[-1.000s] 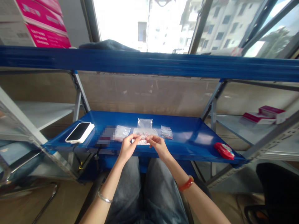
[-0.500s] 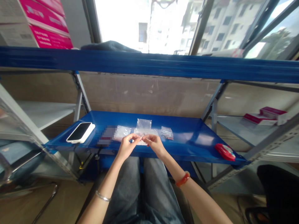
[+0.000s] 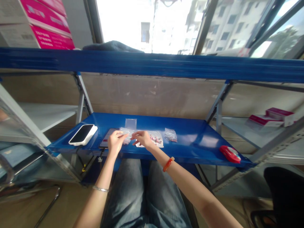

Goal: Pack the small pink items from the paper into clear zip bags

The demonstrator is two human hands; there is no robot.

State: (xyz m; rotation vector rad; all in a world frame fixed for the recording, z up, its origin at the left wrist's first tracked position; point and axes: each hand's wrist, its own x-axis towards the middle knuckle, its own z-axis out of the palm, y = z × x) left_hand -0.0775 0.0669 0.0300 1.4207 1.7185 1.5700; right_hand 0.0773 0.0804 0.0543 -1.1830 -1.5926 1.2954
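My left hand (image 3: pixel 116 140) is closed in a pinch at the lower edge of a clear plastic bag (image 3: pixel 130 123). Just to its right, my right hand (image 3: pixel 142 138) has its fingers apart, with nothing plainly seen in them. Behind both hands lies a pile of clear bags (image 3: pixel 125 139), partly covered by the fingers. Partly beneath my right hand is a white sheet (image 3: pixel 161 144) with several small red, pink and dark pieces (image 3: pixel 156 138). Further right, a filled small clear bag (image 3: pixel 170 135) lies on the blue table (image 3: pixel 190 126).
A white-framed device with a black screen (image 3: pixel 82 134) lies at the table's left, beside a dark flat tablet (image 3: pixel 105 139). Near the right edge is a red object (image 3: pixel 230 154). A blue shelf beam (image 3: pixel 152 65) crosses above, with pink-and-white boxes (image 3: pixel 51 34) on it.
Both hands have moved left from the white sheet toward the pile, and the clear bag has moved with them. My right fingers have parted, and the small pieces now show.
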